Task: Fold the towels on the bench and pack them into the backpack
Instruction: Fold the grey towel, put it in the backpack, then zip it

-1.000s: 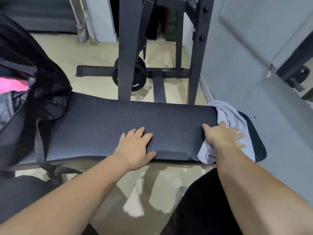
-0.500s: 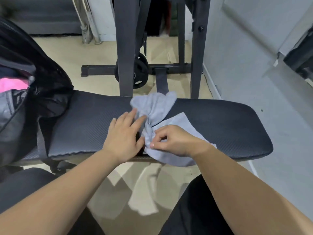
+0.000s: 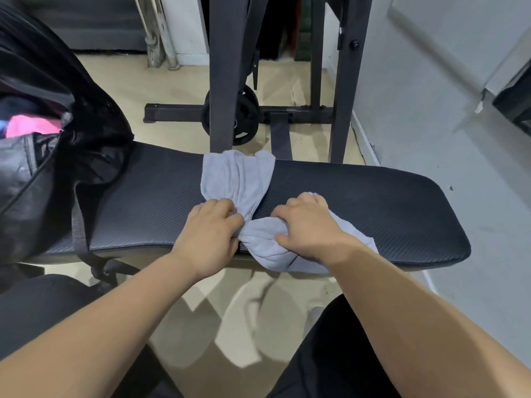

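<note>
Since a second ago the towel [image 3: 237, 179] has come from the right end of the bench [image 3: 373, 208] to its middle, and the left hand [image 3: 208, 237], which lay flat on the bare pad, has closed on the cloth. Half a second ago the right hand [image 3: 310, 228] pinched the towel with thumb and forefinger; now it has shifted a little to the right and lies over the near part of the cloth.

The towel is pale grey and lies across the bench, bunched into a narrow waist between the two hands. Its far part fans out in folds to the far edge of the pad, and its near part spreads under the right hand and hangs a little over the near edge. The left hand's fingers are curled in tight against the waist of the cloth and grip it there. The right hand's fingers are bent with the thumb drawn in, holding a gathered fold of the near part.

The backpack [image 3: 43, 173] stands open at the left end of the bench, black, well apart from the towel, with something pink [image 3: 31, 126] showing inside. Behind the bench rises a dark rack [image 3: 221, 81], with a weight plate [image 3: 245, 116] low against one upright.
</note>
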The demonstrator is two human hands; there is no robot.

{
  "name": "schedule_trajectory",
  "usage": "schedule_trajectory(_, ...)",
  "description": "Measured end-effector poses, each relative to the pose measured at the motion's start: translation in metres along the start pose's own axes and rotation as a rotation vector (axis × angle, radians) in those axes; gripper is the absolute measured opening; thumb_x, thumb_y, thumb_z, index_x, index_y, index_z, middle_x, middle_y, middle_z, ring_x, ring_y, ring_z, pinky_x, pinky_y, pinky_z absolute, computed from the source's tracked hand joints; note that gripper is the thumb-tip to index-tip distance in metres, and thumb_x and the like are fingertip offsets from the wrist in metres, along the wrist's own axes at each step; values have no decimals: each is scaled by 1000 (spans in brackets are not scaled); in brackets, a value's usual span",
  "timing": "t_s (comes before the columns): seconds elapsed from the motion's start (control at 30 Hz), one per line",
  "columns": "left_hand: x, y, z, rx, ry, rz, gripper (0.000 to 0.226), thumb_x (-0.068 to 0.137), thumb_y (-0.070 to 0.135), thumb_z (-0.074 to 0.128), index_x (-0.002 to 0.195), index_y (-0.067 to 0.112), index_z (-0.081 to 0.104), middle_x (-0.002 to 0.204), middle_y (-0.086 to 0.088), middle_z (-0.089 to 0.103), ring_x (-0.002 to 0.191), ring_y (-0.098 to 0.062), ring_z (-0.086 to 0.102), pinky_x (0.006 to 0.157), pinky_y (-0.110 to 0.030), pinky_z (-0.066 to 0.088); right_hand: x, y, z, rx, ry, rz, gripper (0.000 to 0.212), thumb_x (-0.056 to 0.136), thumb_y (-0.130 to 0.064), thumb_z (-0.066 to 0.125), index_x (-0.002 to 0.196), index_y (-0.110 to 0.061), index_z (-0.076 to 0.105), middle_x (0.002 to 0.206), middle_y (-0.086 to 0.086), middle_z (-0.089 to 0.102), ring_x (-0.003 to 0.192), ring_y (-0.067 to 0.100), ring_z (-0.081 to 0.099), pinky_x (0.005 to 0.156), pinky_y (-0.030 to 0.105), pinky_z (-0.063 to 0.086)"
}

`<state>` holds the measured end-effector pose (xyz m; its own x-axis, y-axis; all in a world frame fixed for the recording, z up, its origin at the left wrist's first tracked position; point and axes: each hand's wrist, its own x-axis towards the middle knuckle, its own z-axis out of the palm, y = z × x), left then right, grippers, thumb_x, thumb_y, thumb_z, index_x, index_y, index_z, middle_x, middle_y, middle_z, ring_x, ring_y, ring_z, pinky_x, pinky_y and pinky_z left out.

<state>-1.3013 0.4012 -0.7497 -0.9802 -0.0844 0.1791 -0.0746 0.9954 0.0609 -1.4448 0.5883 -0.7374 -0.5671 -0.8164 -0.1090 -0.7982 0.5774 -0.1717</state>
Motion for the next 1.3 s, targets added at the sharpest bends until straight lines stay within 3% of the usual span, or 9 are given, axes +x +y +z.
schedule_trajectory(0.07,-6,-1,-5,-74,0,73,13,77,28,56,87,21,60,107,2,57,98,-24,52,87,-42,41,-1,-4,-2,-13,30,-67,10,83,-32,61,91,-27,58,87,-9,45,95,18,37,98,35,26)
schedule_trajectory(0.17,-16,3,-18,-181,-40,58,10,79,31,47,80,25,39,71,9,45,67,-23,43,82,-42,41,-5,-8,-5,59,130,-177,20,76,-22,63,73,-21,43,71,-10,37,76,19,38,76,32,25)
schedule_trajectory(0.37,-29,2,-35,-310,-87,-158,21,89,31,64,101,25,48,63,10,48,63,-24,47,54,-35,33,-14,-9,-17,288,284,-29,13,88,-20,56,88,-21,43,71,0,56,66,27,50,57,38,34)
schedule_trajectory(0.57,-36,-17,-56,-323,-91,-271,40,82,44,73,62,26,44,54,4,46,55,-12,45,51,-32,30,-21,2,-20,330,380,7,13,88,-29,62,80,-22,55,69,-5,59,67,18,55,62,39,47)
schedule_trajectory(0.77,-46,-22,-84,-511,-1035,-145,19,95,23,67,80,14,60,53,19,50,49,1,45,53,-15,36,-25,0,-15,138,-52,-78,40,76,-51,71,64,-16,55,64,1,57,65,21,54,58,39,43)
schedule_trajectory(0.83,-48,-16,-88,-632,-1164,-93,13,98,17,63,85,17,66,61,27,58,57,10,53,60,-8,40,-28,-7,-12,70,-196,-130,45,72,-54,74,62,-15,54,62,2,55,58,18,49,55,39,42)
schedule_trajectory(0.9,-47,-17,-88,-747,-1143,-59,14,98,19,64,89,27,73,79,24,68,76,5,61,75,-12,44,-32,-11,-12,117,-274,-162,41,72,-47,79,58,-18,53,59,-2,51,55,13,45,54,37,39)
schedule_trajectory(1.1,-41,-29,-86,-737,-772,-192,23,91,34,72,78,16,68,73,-18,67,61,-18,55,62,-33,43,-50,-4,-33,521,-293,23,47,77,-49,79,62,-13,54,58,-9,48,53,8,46,52,29,39)
schedule_trajectory(1.3,-27,-33,-65,-817,-501,-456,31,82,37,72,73,9,65,67,-3,63,65,-15,55,67,-34,44,-47,18,-44,409,-150,164,19,93,-17,50,79,-7,59,82,3,59,73,16,49,62,31,37)
